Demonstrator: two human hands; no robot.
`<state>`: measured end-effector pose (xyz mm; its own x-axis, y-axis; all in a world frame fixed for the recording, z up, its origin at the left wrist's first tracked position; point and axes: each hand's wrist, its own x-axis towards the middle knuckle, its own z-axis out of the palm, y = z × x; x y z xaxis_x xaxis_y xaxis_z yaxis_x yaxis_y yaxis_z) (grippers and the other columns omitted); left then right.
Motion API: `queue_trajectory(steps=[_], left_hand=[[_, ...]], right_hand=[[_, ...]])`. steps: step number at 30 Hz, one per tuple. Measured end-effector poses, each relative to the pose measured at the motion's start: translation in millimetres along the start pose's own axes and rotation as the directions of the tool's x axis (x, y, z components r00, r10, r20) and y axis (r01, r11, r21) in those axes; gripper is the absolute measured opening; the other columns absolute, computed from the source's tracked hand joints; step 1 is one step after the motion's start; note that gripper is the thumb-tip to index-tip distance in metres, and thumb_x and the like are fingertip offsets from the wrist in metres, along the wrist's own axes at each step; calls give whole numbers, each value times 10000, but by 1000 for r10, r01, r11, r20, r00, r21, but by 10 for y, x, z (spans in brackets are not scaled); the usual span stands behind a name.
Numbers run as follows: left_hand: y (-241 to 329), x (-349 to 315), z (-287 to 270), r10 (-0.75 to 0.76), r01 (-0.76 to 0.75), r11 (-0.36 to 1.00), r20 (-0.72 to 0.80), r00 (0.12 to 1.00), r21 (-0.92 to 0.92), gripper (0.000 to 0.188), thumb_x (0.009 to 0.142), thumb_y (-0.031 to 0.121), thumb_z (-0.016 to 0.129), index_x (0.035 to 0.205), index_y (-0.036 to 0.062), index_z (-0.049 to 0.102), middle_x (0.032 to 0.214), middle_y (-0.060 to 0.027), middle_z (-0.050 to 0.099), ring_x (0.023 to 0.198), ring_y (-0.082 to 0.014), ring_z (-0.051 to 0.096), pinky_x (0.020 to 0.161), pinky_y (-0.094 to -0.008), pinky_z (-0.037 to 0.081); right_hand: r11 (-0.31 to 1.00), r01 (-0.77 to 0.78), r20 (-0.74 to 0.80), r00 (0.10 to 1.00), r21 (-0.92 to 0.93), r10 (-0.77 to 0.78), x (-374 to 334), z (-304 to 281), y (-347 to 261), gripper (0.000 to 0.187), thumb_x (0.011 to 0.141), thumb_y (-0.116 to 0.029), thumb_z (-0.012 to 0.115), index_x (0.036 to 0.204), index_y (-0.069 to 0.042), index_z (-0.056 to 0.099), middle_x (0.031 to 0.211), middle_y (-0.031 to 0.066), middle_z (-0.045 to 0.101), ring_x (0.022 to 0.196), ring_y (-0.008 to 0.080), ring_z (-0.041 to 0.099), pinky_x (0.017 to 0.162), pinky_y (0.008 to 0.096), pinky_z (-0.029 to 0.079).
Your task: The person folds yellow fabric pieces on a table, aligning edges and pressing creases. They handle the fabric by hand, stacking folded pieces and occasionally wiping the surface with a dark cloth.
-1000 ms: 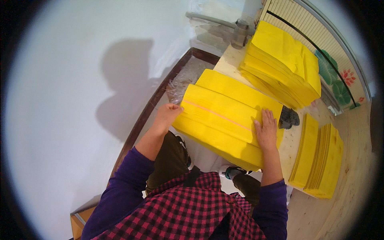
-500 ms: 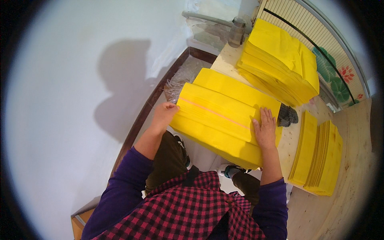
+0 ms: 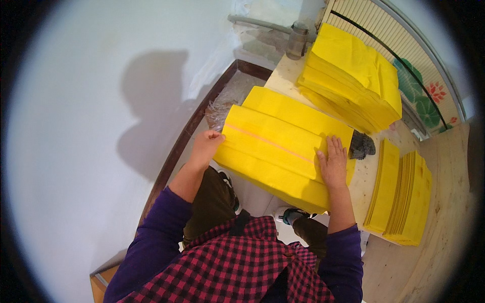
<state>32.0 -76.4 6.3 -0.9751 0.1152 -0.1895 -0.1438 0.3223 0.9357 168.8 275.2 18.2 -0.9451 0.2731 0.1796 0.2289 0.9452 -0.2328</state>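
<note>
A wide stack of folded yellow sheets [image 3: 275, 146] lies across the near edge of a pale wooden table [image 3: 288, 76]. My left hand [image 3: 204, 146] grips the stack's left end, fingers curled on its edge. My right hand [image 3: 333, 164] lies flat on top of the stack near its right end, fingers spread. The top sheet shows a thin pale orange stripe running along its length.
A tall pile of yellow sheets [image 3: 353, 76] stands at the back of the table. Another stack of yellow sheets [image 3: 401, 197] rests at the right. A dark small object [image 3: 362, 145] sits behind my right hand. A grey pipe [image 3: 295, 38] runs along the white wall [image 3: 101, 126].
Both hands stay on the yellow stack. The view has shifted slightly; the hands barely moved.
</note>
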Motion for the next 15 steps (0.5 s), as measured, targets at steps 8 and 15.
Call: queue_trajectory(steps=[8,15], left_hand=[[80,-30,30,232,-213,963,-103,967,165,226,846,139,625,1011,-15,632,984,-107,657,919,-199,610,812,-314,464],[520,19,595,670,-617,552,143,729,561,465,909,220,547,1323,27,461,1422,-166,412,1362,-320,319,1126,-486,203]], right_hand=[[1000,4,-15,1000,-19,-5,-10,42,23,594,892,-330,580,1376,-24,420,1453,186,376,1377,331,296,1135,481,201],[1000,10,-39,999,17,-9,-22,46,4,590,885,-329,587,1365,-23,430,1455,184,372,1376,328,296,1137,477,198]])
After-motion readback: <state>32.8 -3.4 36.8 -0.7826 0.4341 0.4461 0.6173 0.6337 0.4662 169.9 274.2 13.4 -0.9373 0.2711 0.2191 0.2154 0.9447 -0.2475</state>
